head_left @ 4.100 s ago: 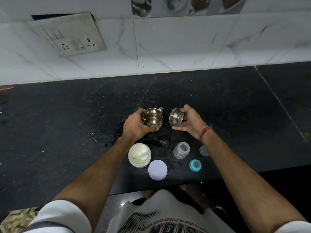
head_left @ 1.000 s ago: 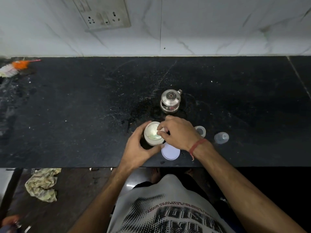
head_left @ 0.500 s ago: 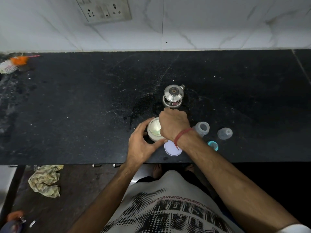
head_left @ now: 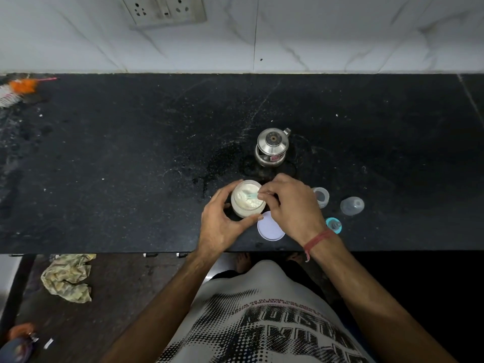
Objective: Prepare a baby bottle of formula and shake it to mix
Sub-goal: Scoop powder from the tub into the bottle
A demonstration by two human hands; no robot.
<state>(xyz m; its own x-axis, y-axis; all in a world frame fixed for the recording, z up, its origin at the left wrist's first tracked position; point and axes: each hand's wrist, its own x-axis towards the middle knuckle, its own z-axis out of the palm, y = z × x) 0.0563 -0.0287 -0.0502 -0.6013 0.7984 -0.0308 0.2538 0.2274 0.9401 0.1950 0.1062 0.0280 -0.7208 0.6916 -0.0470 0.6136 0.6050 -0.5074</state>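
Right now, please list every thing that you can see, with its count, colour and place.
Formula jar: 1, white, open, near front edge of counter.
Scoop: 1, pale blue-green, in the jar's powder.
Jar lid: 1, pale lilac, flat on counter just right of the jar.
Steel pot: 1, silver, lidded, behind the jar.
Baby bottle: 1, clear, uncapped, right of the right hand.
Bottle cap: 1, clear, further right.
Teat ring: 1, teal, near front edge.
Counter: 1, black.
Wall socket: 1, grey-white, on tiled wall.
Brush: 1, orange and white, far left.
Cloth: 1, yellowish, on floor.
Left hand: grips jar.
Right hand: pinches scoop.
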